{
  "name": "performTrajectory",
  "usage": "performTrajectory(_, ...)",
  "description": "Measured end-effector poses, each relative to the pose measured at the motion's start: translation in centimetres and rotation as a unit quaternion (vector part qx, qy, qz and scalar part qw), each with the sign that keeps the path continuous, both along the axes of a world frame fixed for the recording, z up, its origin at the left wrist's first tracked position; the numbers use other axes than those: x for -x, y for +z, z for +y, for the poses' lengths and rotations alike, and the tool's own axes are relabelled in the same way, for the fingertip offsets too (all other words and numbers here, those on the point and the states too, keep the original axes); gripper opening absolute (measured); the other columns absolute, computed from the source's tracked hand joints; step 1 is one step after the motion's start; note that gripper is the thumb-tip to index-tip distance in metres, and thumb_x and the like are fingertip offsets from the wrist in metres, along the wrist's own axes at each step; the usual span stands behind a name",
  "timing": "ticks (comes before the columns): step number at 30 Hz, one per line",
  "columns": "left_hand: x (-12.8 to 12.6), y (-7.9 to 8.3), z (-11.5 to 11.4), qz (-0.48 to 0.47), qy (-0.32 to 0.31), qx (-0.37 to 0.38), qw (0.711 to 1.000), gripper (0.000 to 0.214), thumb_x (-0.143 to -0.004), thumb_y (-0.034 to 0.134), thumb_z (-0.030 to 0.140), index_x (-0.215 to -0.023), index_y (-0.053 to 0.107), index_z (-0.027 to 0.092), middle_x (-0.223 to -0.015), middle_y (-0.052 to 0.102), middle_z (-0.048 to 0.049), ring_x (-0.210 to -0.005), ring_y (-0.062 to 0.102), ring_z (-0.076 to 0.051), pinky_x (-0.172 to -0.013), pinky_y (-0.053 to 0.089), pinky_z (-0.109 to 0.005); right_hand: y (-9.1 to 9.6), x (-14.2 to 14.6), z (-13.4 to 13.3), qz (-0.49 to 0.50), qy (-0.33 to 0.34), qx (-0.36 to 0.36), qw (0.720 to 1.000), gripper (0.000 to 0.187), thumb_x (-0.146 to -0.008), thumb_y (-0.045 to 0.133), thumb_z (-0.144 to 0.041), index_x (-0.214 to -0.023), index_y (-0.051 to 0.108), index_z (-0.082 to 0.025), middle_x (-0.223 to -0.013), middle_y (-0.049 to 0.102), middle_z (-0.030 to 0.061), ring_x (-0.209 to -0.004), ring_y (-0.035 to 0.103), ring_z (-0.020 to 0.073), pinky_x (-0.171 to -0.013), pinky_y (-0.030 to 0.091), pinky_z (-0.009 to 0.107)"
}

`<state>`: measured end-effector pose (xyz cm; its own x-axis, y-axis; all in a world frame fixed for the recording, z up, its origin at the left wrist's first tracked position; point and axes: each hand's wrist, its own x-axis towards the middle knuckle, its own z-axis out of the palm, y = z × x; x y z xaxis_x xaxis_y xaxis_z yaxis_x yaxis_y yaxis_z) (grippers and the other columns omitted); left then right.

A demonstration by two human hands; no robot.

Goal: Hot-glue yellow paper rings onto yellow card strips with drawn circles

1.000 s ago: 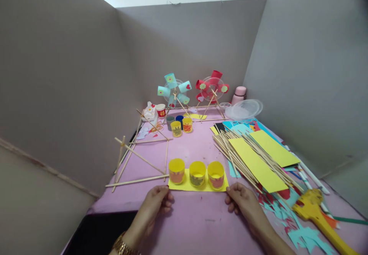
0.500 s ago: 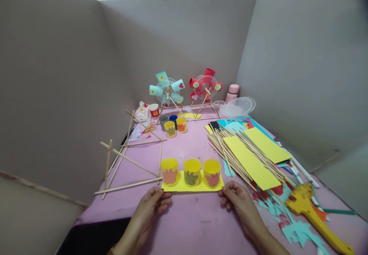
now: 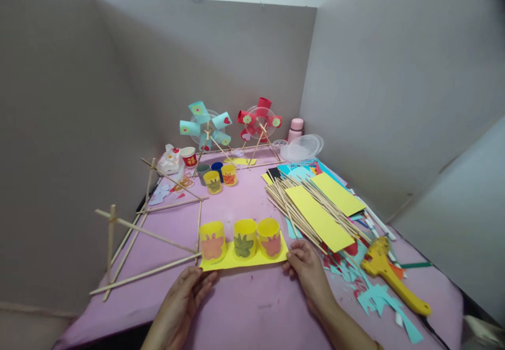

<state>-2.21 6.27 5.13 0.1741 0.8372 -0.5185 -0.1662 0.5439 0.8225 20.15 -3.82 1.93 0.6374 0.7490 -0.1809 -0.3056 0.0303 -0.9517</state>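
A yellow paper strip (image 3: pixel 236 263) lies in front of me with three yellow paper rings standing on it: a left ring (image 3: pixel 212 230) and a right ring (image 3: pixel 269 228) with pink cut-outs, and a middle ring (image 3: pixel 244 229) with a dark green one. The middle and right rings stand close together. My right hand (image 3: pixel 306 270) pinches the strip's right end between thumb and fingers. At the left front corner, my left hand (image 3: pixel 184 298) has its thumb and fingertips closed on the strip's edge, its other fingers loosely curled.
Stick frames (image 3: pixel 145 277) stand left. At the back are a blue paper wheel (image 3: pixel 207 129), a red one (image 3: pixel 260 121), a printed cup (image 3: pixel 188 157) and a pink bottle (image 3: pixel 295 130). Wooden sticks (image 3: pixel 292 208), yellow sheets (image 3: pixel 320 218), paper scraps (image 3: pixel 376 295) and a yellow glue gun (image 3: pixel 389 276) lie right.
The view has turned right, so the scene sits further left in the picture. The strip now slants, its left end nearer me. Both hands remain at its ends.
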Motion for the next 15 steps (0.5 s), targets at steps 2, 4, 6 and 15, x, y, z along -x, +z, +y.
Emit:
performTrajectory(2,0.1,0.1,-0.2,-0.006,-0.003,0.0,1.0,0.015,-0.085,0.052,0.008,-0.076,0.056,0.018,-0.08,0.072,-0.0023,-0.078,0.07,-0.013,-0.07,0.055,-0.021,0.0,-0.1,-0.3,0.001,0.001,-0.001,1.0,0.025,-0.069,0.064,-0.03,-0.082,0.044,-0.023,-0.049,0.058,-0.0089,-0.043,0.055,0.0114,-0.041,0.036,0.019)
performTrajectory(4,0.1,0.1,-0.4,-0.012,-0.003,0.001,1.0,0.015,-0.085,0.053,0.008,-0.075,0.056,0.018,-0.08,0.071,-0.0015,-0.077,0.069,-0.012,-0.07,0.055,-0.02,0.0,-0.2,-0.6,0.001,0.002,0.0,1.0,0.026,-0.07,0.065,-0.03,-0.084,0.045,-0.023,-0.051,0.059,-0.0087,-0.044,0.055,0.011,-0.042,0.037,0.019)
performTrajectory(6,0.2,0.1,-0.6,-0.018,-0.002,0.002,1.0,0.015,-0.083,0.055,0.008,-0.073,0.057,0.018,-0.078,0.07,-0.0007,-0.076,0.068,-0.011,-0.07,0.055,-0.02,0.0,-0.3,-1.0,0.0,0.003,0.005,1.0,0.027,-0.071,0.065,-0.03,-0.087,0.045,-0.022,-0.052,0.06,-0.008,-0.043,0.054,0.0104,-0.042,0.037,0.019)
performTrajectory(15,-0.3,1.4,-1.9,-0.051,0.011,-0.02,0.998,0.01,-0.077,0.063,0.009,-0.075,0.058,0.018,-0.079,0.068,0.0009,-0.075,0.068,-0.011,-0.069,0.055,-0.02,1.1,-1.3,-2.0,-0.014,0.002,0.022,1.0,0.034,-0.069,0.069,-0.033,-0.092,0.048,-0.02,-0.06,0.062,-0.0066,-0.048,0.056,0.0098,-0.042,0.041,0.018)
